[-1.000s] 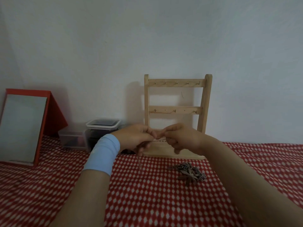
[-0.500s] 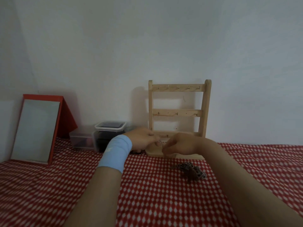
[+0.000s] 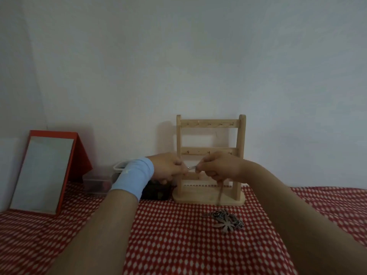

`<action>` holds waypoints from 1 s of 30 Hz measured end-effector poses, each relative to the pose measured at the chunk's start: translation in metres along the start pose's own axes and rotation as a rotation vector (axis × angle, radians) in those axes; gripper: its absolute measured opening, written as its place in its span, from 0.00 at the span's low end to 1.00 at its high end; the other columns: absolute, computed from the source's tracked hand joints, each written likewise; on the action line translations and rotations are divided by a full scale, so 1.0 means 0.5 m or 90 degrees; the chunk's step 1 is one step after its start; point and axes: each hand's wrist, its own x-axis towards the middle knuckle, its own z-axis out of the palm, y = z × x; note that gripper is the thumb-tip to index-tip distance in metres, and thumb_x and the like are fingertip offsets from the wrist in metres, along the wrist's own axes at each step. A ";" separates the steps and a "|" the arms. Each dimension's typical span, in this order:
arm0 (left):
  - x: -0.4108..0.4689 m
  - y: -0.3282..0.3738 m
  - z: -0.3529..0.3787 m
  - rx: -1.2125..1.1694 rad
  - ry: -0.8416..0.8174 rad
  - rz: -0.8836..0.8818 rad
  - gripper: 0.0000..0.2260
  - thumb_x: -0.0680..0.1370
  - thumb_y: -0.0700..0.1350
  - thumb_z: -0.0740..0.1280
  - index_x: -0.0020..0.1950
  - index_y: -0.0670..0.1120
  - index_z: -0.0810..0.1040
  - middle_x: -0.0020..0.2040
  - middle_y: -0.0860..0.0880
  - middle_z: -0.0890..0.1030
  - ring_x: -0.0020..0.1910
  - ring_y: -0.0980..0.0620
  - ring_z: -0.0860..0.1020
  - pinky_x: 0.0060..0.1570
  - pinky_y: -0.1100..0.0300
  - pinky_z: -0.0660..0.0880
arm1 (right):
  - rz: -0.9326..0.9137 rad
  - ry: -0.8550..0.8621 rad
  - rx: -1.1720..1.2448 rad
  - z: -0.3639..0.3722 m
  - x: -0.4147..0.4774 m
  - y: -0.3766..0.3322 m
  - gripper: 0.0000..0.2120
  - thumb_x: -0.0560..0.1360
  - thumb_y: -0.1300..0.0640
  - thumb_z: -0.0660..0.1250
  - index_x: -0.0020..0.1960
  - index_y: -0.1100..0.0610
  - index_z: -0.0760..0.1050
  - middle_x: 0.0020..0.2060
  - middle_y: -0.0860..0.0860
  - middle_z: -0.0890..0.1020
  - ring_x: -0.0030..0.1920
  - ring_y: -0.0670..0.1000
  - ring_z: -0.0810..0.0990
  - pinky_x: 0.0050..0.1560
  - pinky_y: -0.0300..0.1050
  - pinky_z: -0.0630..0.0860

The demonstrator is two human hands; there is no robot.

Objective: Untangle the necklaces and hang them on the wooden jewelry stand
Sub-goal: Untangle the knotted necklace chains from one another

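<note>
Seen from the head camera, the wooden jewelry stand (image 3: pixel 210 124) stands upright against the wall at the back of the worktop (image 3: pixel 178 245), which has a red-and-white patterned covering. Just in front of the stand's middle rail the left hand (image 3: pixel 168 168) and right hand (image 3: pixel 218 168) meet. Each pinches the thin necklace (image 3: pixel 191 168) at a small silvery clasp, and its chain hangs from the right hand down before the stand's base. In front of the stand lies a tangled pile of necklaces (image 3: pixel 226 220) with a flower-shaped pendant. Left of the stand sit clear plastic boxes (image 3: pixel 97 179), and farther left a red-framed mirror (image 3: pixel 41 173). A light blue wristband (image 3: pixel 132 176) wraps the left wrist.
</note>
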 end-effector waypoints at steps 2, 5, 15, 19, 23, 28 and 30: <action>0.009 -0.011 -0.009 -0.016 0.040 -0.020 0.11 0.81 0.49 0.62 0.46 0.48 0.81 0.36 0.47 0.73 0.33 0.49 0.70 0.34 0.58 0.70 | 0.023 0.060 -0.069 -0.016 -0.008 -0.003 0.12 0.81 0.49 0.67 0.46 0.56 0.81 0.30 0.47 0.72 0.28 0.47 0.68 0.28 0.42 0.69; 0.032 -0.015 -0.012 -0.099 0.222 -0.002 0.13 0.80 0.45 0.61 0.40 0.45 0.81 0.35 0.48 0.73 0.31 0.50 0.70 0.34 0.60 0.70 | 0.016 0.136 -0.126 -0.039 -0.006 -0.002 0.13 0.82 0.47 0.65 0.45 0.54 0.82 0.34 0.49 0.76 0.29 0.48 0.69 0.27 0.40 0.69; 0.090 -0.031 0.012 0.046 0.421 -0.059 0.18 0.80 0.53 0.59 0.39 0.47 0.82 0.38 0.48 0.84 0.38 0.47 0.81 0.46 0.52 0.80 | 0.005 0.452 -0.333 -0.067 0.027 -0.010 0.15 0.82 0.50 0.65 0.45 0.60 0.81 0.37 0.54 0.83 0.38 0.53 0.81 0.40 0.47 0.78; 0.095 -0.026 0.023 0.126 0.438 -0.098 0.20 0.80 0.53 0.60 0.33 0.45 0.79 0.34 0.49 0.82 0.32 0.49 0.79 0.34 0.61 0.74 | 0.041 0.484 -0.399 -0.049 0.056 -0.015 0.15 0.82 0.52 0.64 0.41 0.60 0.79 0.31 0.51 0.78 0.31 0.49 0.76 0.30 0.42 0.71; 0.098 -0.047 0.040 0.068 0.348 -0.112 0.21 0.79 0.53 0.61 0.33 0.42 0.81 0.35 0.46 0.83 0.31 0.47 0.80 0.36 0.55 0.80 | 0.093 0.456 -0.440 -0.024 0.072 0.008 0.10 0.81 0.56 0.63 0.43 0.58 0.78 0.36 0.51 0.79 0.35 0.50 0.78 0.33 0.43 0.76; 0.098 -0.068 0.080 -0.042 0.260 -0.106 0.18 0.81 0.51 0.59 0.45 0.41 0.83 0.39 0.45 0.85 0.31 0.47 0.79 0.44 0.50 0.83 | 0.097 0.394 -0.306 0.012 0.048 0.048 0.18 0.83 0.54 0.62 0.41 0.63 0.79 0.30 0.52 0.78 0.29 0.50 0.75 0.29 0.40 0.71; 0.096 -0.067 0.095 -0.078 0.236 -0.104 0.17 0.82 0.50 0.58 0.47 0.42 0.82 0.39 0.46 0.85 0.30 0.48 0.79 0.40 0.54 0.81 | 0.104 0.357 -0.187 0.027 0.037 0.059 0.17 0.83 0.54 0.63 0.47 0.66 0.82 0.33 0.55 0.80 0.29 0.51 0.75 0.29 0.40 0.73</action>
